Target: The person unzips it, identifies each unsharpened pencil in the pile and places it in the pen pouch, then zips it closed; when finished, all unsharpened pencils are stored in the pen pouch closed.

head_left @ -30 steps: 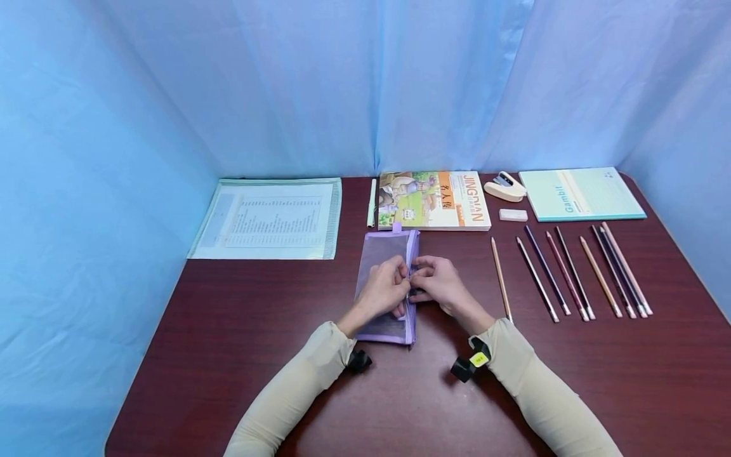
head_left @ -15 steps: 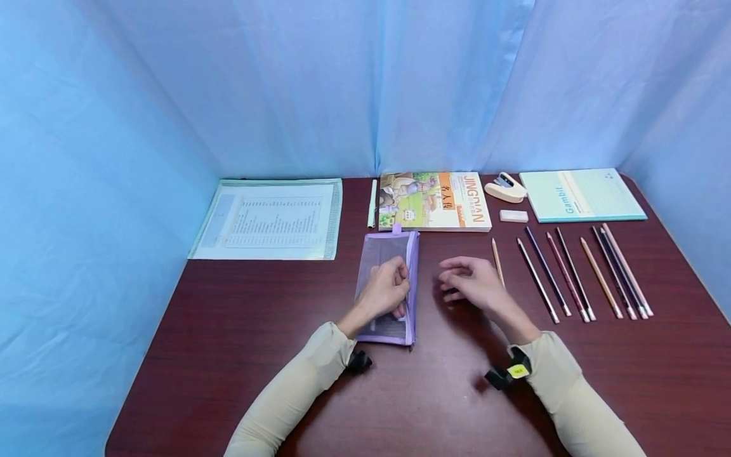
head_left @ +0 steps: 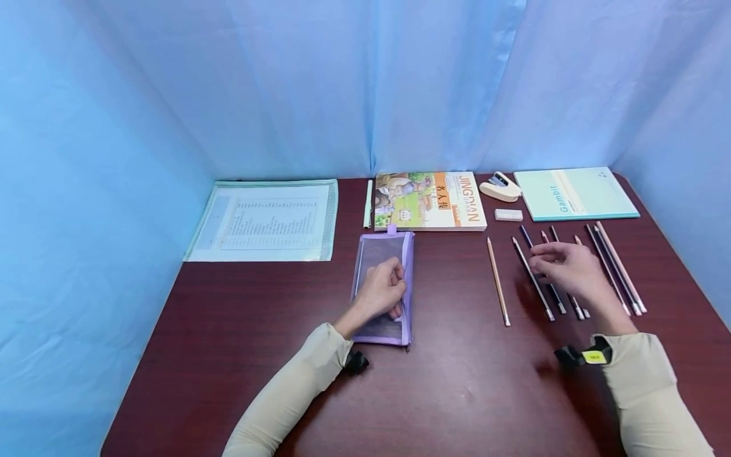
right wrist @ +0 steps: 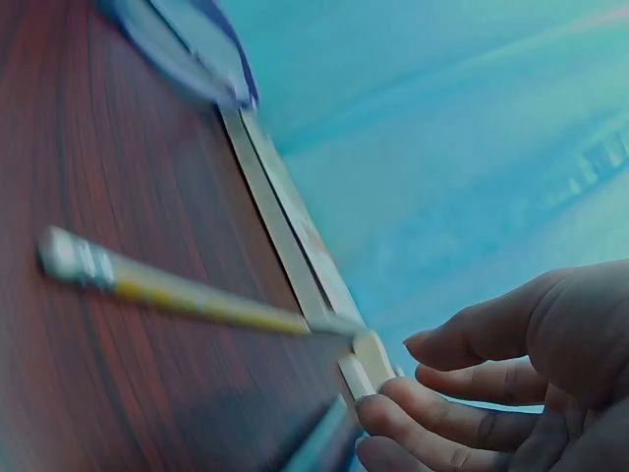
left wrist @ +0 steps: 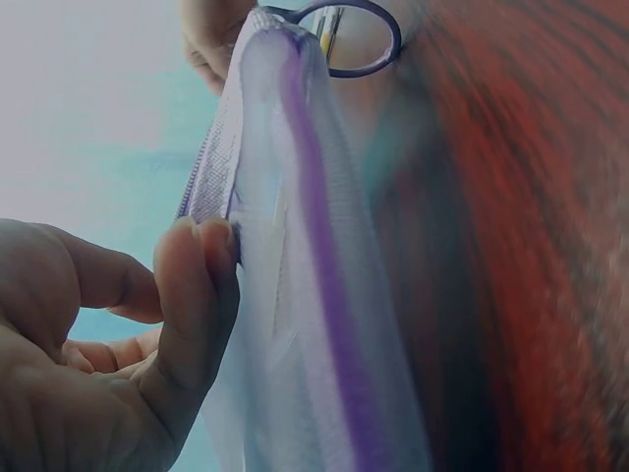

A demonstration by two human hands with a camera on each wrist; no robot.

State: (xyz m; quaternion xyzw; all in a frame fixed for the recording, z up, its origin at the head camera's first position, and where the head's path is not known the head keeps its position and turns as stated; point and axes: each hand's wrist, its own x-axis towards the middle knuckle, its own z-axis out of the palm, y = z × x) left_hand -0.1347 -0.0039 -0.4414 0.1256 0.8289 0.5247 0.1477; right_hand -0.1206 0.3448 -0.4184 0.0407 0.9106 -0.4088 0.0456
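Lying flat along the far edge of a dark red table (head_left: pixel 457 393), a clear folder of printed sheets (head_left: pixel 265 220), a pale pen (head_left: pixel 368 203), an illustrated book (head_left: pixel 431 200), a cream stapler (head_left: pixel 499 187), a white eraser (head_left: pixel 508 214), a teal notebook (head_left: pixel 573 193), blue curtain (head_left: pixel 365 82) hanging behind.

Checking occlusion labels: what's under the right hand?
The right hand hovers over the row of pencils, covering the middles of about three; their ends show on either side. Whether the fingers touch one cannot be told. The left hand holds the purple mesh pouch.
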